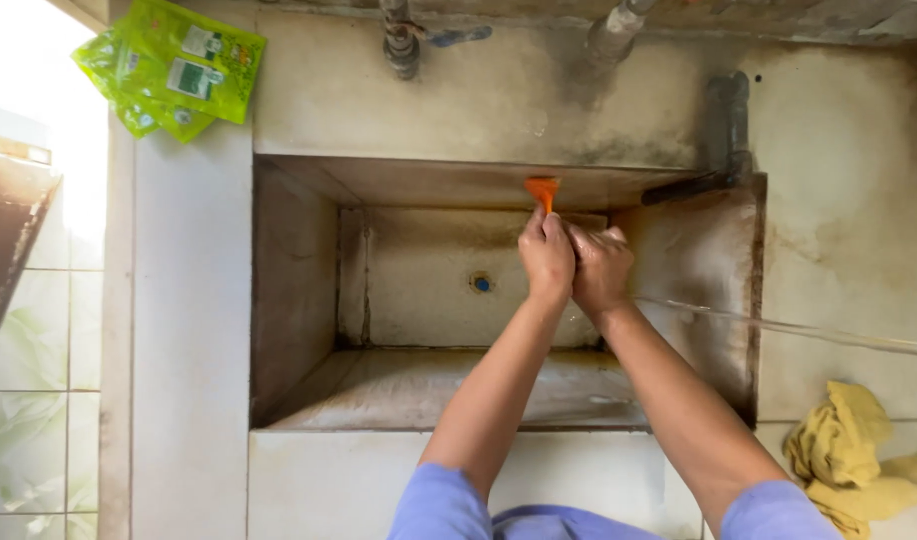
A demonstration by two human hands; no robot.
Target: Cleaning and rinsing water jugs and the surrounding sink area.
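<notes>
— What do the fingers have?

— The left hand [546, 255] is curled shut around an orange piece [543, 190], perhaps a scraper; only its flared tip shows above the knuckles.

— Which way does it run?

— Lengthwise away from the person, tip toward the back wall of the sink [299, 290].

— And the right hand [601, 268]?

— Pressed against the left, fingers folded; whether it grips anything cannot be told. A yellow cloth [849, 455] lies well apart on the right, green packets [174, 70] at upper left.
</notes>
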